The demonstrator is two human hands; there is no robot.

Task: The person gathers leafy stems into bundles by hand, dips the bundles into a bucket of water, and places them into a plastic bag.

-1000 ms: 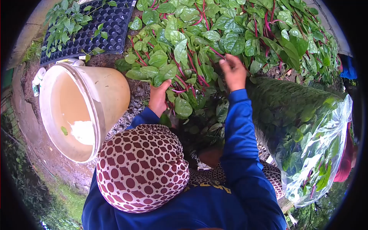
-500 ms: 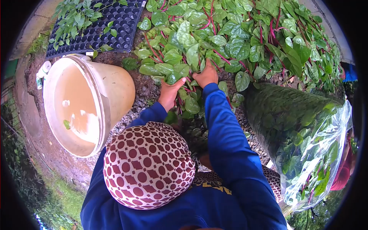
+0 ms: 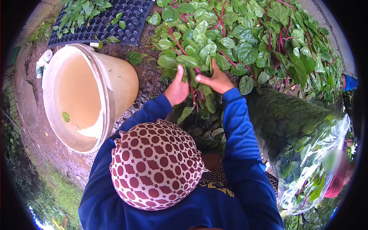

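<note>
We see the left hand (image 3: 178,89) and right hand (image 3: 219,79), fingers grasping what is probably red-stemmed Malabar spinach (image 3: 193,78).

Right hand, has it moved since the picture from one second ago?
Yes: against the bucket, the right hand has moved left, nearer to it.

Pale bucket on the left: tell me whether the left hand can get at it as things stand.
Probably yes: only ground shows between the left hand and the open pale bucket. The hand is at the leafy bunch, though, and would likely have to leave it first.
</note>
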